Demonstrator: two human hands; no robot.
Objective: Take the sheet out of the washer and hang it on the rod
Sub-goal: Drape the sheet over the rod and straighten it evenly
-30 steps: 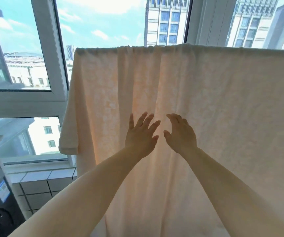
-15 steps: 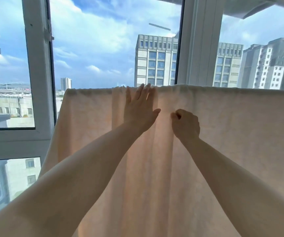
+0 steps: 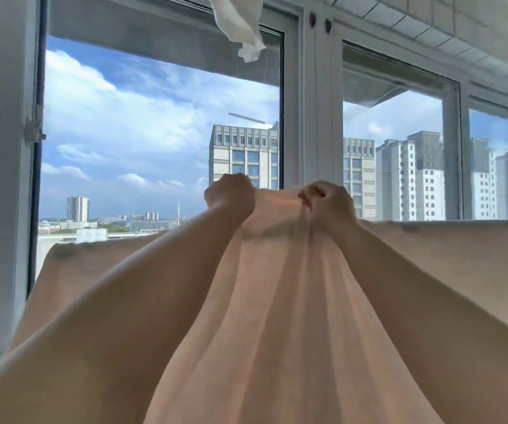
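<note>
Peach-coloured, thin woven fabric fills the foreground: the pale peach bed sheet [image 3: 292, 332] runs up from the bottom edge between your two bare forearms in long, taut pleats. Your left hand [image 3: 231, 197] is a closed fist, fingers curled around a bunch of the sheet's upper edge; your right hand [image 3: 327, 200] is clenched just beside it, gripping the same edge, with a short stretched band of cloth spanning the gap between the two. Both fists hold that middle section higher than the rest of the fabric. To either side the sheet drops to a level line, its folded top edge running out to the left and right as it drapes over a support; the rod itself is hidden under the cloth. Behind the sheet stands a white-framed window [image 3: 317, 117] with several glass panes and a latch on the left upright. A crumpled white cloth [image 3: 240, 26] hangs down from above the frame at upper centre, and a white tiled ceiling [image 3: 430, 22] angles across the upper right. Beyond the glass, grey and white high-rise buildings [image 3: 408, 179] rise against a blue sky with scattered cloud.
</note>
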